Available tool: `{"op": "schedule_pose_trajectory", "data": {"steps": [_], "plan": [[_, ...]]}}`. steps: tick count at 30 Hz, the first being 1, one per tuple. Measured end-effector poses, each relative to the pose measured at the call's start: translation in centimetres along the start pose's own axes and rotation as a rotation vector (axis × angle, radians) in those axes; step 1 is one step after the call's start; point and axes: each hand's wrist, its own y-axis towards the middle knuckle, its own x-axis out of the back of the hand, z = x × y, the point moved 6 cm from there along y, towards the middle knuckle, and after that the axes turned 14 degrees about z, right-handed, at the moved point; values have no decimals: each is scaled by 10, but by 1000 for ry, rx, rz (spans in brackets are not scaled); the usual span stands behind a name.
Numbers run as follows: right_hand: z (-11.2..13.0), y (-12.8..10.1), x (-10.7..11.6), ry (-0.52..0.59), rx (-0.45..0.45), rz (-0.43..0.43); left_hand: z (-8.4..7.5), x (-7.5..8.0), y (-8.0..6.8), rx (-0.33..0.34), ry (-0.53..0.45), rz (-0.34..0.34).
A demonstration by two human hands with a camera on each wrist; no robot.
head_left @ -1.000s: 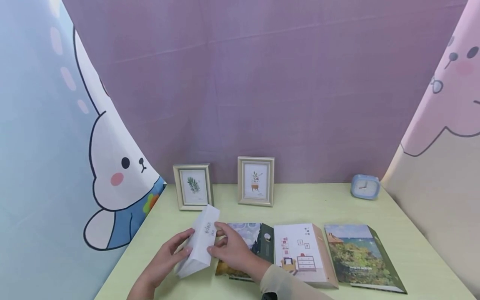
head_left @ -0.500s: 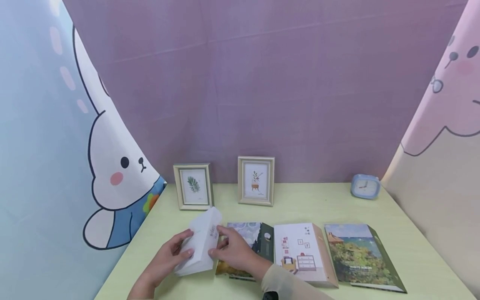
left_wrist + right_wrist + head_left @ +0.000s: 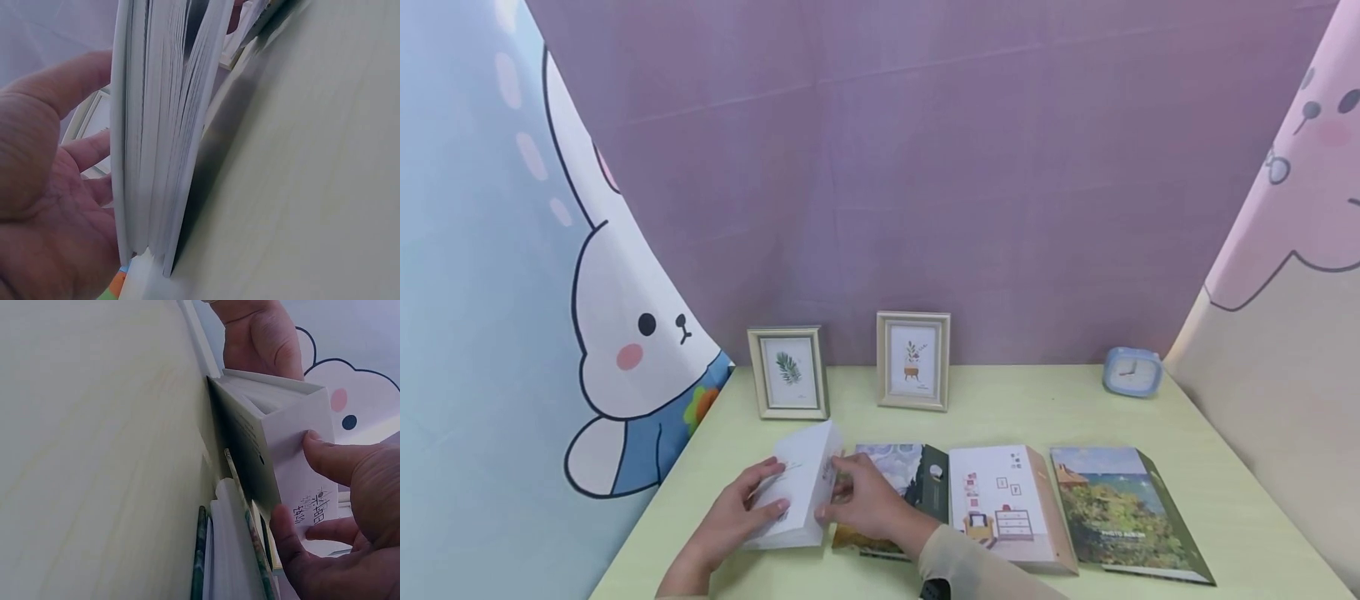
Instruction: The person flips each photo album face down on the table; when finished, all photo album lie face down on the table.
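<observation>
Hands hold a white album point(image 3: 797, 492) up on its edge on the green surface point(image 3: 1000, 417). Left hand point(image 3: 741, 512) grips its left side. Right hand point(image 3: 865, 504) pinches its spine with thumb and fingers. Three more albums point(image 3: 1000, 504) lie flat just beside it.

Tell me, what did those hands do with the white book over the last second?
The white album, gripped by the left hand and right hand, tipped down towards the left, lowering closer to the green table beside the dark album. Both hands kept their grip throughout. The other two albums, the two picture frames and the blue clock stayed put.
</observation>
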Motion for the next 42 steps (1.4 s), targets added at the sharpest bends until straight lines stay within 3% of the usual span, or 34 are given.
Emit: {"op": "schedule_pose_trajectory", "data": {"steps": [14, 31, 42], "plan": [[-7, 7, -5, -65, -20, 11, 0, 3, 0, 20, 64, -32], [-5, 8, -4, -39, -40, 10, 8, 1, 6, 67, 119, -64], [-9, 9, -2, -30, -60, 16, 2, -3, 6, 88, 179, -78]]}}
